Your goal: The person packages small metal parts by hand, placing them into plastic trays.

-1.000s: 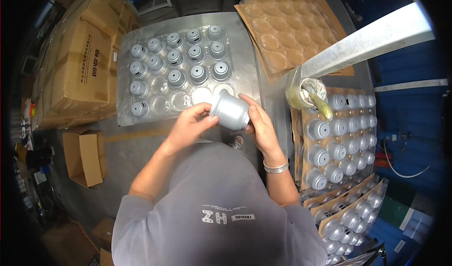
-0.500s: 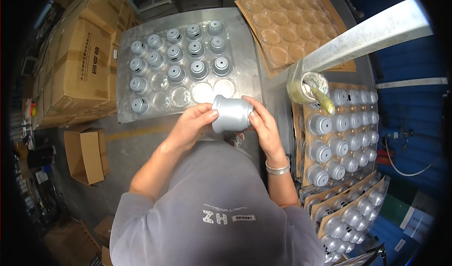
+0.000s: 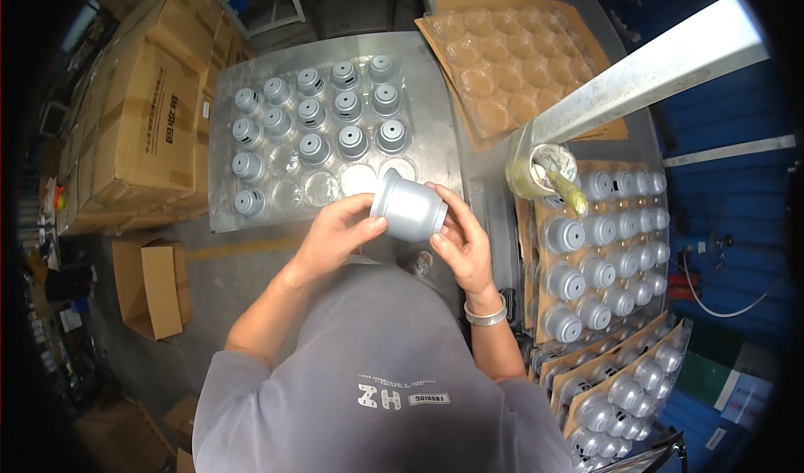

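Observation:
Between my two hands is a silver-grey, stepped round cup-like housing (image 3: 410,209), lying on its side with its wide rim to the left and tilted a little. My left hand (image 3: 339,228) grips the rim end, thumb on the near side. Around the narrower end close the fingers and thumb of my right hand (image 3: 463,240). Just beyond it, a clear plastic tray (image 3: 287,194) with round pockets lies on the metal table (image 3: 435,138). Several like housings (image 3: 314,148) stand in its pockets, narrow end up; some nearer pockets hold none.
Cardboard sheets with a clear pocket tray (image 3: 511,54) lie at the far right. A white metal beam (image 3: 653,71) carries a tape roll (image 3: 553,161). Stacked housing trays (image 3: 599,234) stand at right. Large cartons (image 3: 138,113) and an open box (image 3: 151,284) are at left.
The housing has tipped so its narrow end points lower right, and my right hand has moved slightly down and left with it. The view has shifted a little.

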The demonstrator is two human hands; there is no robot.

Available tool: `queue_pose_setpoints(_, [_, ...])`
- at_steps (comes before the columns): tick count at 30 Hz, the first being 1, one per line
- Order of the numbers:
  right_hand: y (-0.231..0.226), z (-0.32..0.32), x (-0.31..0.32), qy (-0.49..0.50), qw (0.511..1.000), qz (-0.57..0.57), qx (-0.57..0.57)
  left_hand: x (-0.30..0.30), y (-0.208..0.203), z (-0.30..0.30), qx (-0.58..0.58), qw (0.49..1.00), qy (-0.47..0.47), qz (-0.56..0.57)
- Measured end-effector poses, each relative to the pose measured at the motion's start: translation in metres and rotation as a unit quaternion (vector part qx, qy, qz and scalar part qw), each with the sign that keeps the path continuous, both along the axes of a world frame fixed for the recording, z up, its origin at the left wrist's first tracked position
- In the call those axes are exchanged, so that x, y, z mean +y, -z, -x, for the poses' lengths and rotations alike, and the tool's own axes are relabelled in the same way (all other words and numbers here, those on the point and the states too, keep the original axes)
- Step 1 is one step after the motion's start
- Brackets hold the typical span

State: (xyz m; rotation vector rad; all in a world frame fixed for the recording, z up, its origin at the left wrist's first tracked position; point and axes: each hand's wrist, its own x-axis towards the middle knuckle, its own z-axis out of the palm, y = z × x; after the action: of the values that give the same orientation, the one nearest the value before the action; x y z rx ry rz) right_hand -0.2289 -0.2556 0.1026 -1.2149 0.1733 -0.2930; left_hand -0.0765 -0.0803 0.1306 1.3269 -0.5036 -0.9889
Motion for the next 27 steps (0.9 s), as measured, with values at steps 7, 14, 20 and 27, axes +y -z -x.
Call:
queue_pose_setpoints(7, [0.002,-0.001,-0.002,0.023,0.998,-0.037,-0.040,0.006,0.020,-0.005,-0.139,0.986,0.069,0.062])
queue_pose_setpoints(14, [-0.006,-0.001,0.000,0.038,0.998,-0.009,-0.053,-0.008,-0.005,-0.005,0.032,0.999,0.020,0.023])
queue_pose_setpoints(20, [0.005,0.000,-0.010,0.026,0.998,-0.057,-0.022,-0.006,0.020,-0.010,-0.126,0.985,0.070,0.098])
queue_pose_setpoints(27, [-0.004,-0.004,-0.008,0.023,0.999,-0.001,-0.041,-0.016,-0.001,-0.013,0.029,0.999,0.022,0.034])
